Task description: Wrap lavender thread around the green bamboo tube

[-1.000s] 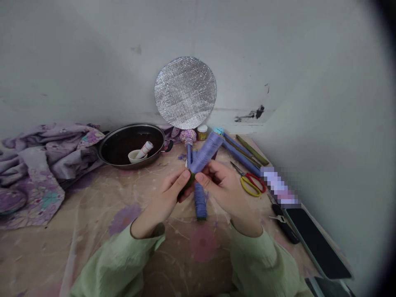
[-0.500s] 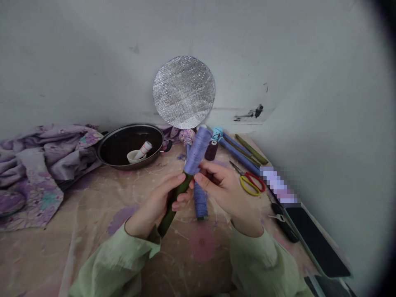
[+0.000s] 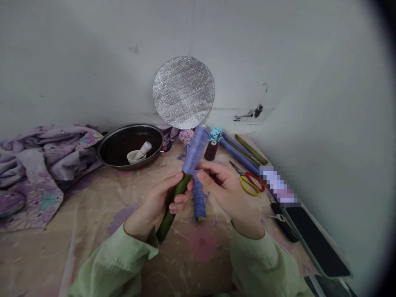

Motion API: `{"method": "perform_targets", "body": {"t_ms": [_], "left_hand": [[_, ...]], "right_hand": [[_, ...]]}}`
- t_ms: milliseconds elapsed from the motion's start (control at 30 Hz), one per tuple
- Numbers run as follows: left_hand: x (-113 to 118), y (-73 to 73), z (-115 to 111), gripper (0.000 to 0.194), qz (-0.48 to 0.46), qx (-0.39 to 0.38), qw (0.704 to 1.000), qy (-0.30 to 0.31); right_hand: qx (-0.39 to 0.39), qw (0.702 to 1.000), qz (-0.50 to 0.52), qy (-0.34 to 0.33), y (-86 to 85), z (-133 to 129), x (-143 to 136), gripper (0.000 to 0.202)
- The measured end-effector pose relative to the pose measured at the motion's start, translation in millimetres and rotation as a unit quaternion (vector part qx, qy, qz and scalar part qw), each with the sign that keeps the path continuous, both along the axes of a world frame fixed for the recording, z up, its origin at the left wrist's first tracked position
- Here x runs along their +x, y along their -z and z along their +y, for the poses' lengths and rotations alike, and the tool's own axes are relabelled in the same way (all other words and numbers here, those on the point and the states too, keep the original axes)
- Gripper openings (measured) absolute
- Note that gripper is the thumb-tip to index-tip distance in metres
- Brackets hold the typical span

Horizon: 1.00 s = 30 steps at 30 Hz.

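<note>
A green stick [image 3: 180,189], its upper part wrapped in purple-blue thread [image 3: 195,150], leans up to the right. My left hand [image 3: 163,198] is closed around the green part, just below the wrapping. My right hand [image 3: 224,187] is beside the lower edge of the wrapping, thumb and forefinger pinched together; what they hold is too small to make out. Behind the hands a second thread-wrapped piece [image 3: 199,202] lies on the table. A dark spool [image 3: 211,151] stands just beyond my right hand.
A black pan [image 3: 114,144] holds a small white cup [image 3: 136,156]. Floral cloth [image 3: 40,177] is heaped left. Scissors [image 3: 253,183], green sticks [image 3: 252,149], a black-handled tool [image 3: 284,222] and a phone [image 3: 317,241] lie right. A silver disc [image 3: 184,93] stands against the wall.
The wrapped stick has shifted slightly left in my left hand. The right hand remains pinched, with its fingertips slightly changed in position near the wrapping.
</note>
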<state>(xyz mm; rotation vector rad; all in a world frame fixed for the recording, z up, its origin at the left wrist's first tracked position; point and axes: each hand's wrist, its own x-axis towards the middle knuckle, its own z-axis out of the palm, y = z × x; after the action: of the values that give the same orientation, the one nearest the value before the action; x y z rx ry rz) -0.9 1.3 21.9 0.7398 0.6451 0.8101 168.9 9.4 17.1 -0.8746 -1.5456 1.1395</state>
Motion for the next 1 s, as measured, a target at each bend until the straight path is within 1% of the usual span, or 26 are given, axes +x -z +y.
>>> {"method": "perform_targets", "body": {"t_ms": [233, 333, 433, 533, 667, 767, 1000], "left_hand": [[3, 5.4, 2, 0.041, 0.012, 0.027, 0.999, -0.039], [2, 6.9, 1, 0.040, 0.013, 0.028, 0.999, -0.043], [1, 5.7, 0, 0.040, 0.009, 0.023, 0.999, -0.038], [0, 3.5, 0, 0.041, -0.002, 0.009, 1.000, -0.014], [-2, 2.6, 1, 0.047, -0.030, -0.020, 0.998, 0.044], [-4, 3.3, 0, 0.047, -0.056, -0.038, 0.995, 0.079], [-8, 5.3, -1, 0.043, -0.106, -0.055, 0.984, 0.130]], "right_hand": [[0.022, 1.000, 0.018, 0.013, -1.5, 2, -2, 0.011], [0.017, 0.999, 0.022, 0.031, -0.7, 2, -2, 0.007], [0.005, 0.999, 0.020, 0.039, -0.2, 2, -1, 0.007], [-0.004, 0.999, 0.021, 0.032, -0.4, 2, -1, 0.009], [-0.011, 1.000, 0.028, 0.009, -0.9, 1, -4, 0.010], [-0.009, 0.999, 0.042, -0.004, -1.2, 0, -6, 0.010], [-0.012, 0.999, 0.038, -0.013, -0.1, -1, -9, 0.014]]}}
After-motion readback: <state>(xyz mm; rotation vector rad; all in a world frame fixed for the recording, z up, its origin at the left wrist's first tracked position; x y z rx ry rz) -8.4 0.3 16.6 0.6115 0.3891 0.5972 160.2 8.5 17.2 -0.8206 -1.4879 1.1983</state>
